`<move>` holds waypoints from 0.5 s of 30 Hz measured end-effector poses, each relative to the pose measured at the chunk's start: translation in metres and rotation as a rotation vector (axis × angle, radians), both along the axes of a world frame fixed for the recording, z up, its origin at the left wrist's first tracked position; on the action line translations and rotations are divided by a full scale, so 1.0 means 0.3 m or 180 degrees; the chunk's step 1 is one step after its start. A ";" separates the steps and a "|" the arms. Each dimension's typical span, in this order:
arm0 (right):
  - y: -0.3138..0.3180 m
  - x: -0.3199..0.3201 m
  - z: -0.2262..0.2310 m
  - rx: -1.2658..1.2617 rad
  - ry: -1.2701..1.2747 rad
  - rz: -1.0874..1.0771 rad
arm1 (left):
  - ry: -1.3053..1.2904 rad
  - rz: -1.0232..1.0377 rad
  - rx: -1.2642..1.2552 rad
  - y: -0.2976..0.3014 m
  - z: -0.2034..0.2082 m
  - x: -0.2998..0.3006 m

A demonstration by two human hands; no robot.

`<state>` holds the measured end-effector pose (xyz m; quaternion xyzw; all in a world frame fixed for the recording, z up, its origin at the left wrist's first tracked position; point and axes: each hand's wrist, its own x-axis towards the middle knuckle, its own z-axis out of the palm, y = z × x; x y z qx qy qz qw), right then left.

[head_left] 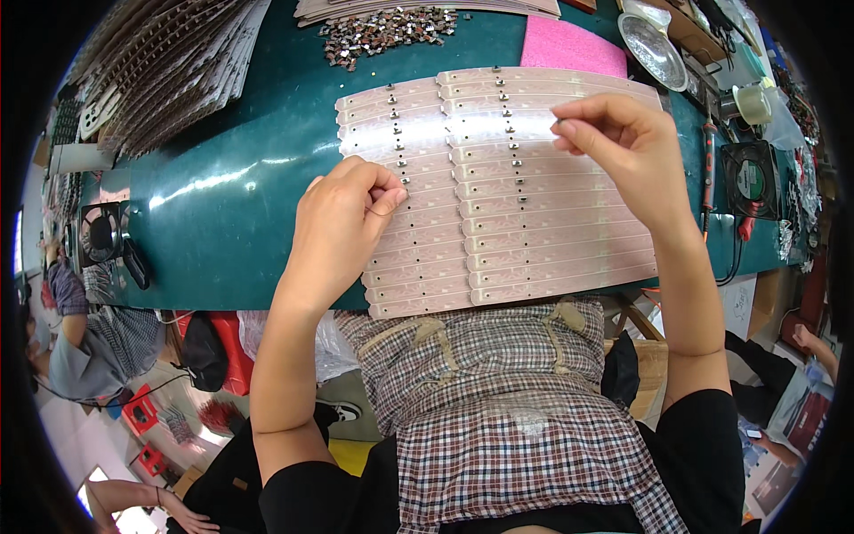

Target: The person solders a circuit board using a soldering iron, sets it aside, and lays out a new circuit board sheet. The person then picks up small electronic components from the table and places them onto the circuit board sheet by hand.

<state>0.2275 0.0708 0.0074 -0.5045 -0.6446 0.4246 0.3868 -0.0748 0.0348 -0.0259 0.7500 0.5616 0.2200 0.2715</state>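
Observation:
Two side-by-side panels of pale pink circuit board strips, the left panel [418,267] and the right panel [560,240], lie in front of me. Small silver-and-dark connectors [517,164] stand in a column on the upper strips of each; lower strips show only small dark holes. My left hand [334,222] is closed at the left panel, thumb and forefinger pinched at a small connector [406,182] on a strip. Above the right panel, my right hand [633,160] pinches another small dark connector [558,124] between thumb and forefinger, apart from the boards.
Loose connectors [387,36] lie heaped on the green table [222,214]. Stacked boards [178,71] stand far left; pink foam [569,49] and a metal dish [654,52] sit far right. A soldering iron [708,169] and fan [750,178] are at right, another fan [100,233] at left.

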 end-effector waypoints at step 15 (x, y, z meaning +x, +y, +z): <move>-0.178 -0.044 -0.073 0.0150 -0.1164 0.0485 | 0.0752 -0.0359 0.1567 -0.023 -0.022 0.031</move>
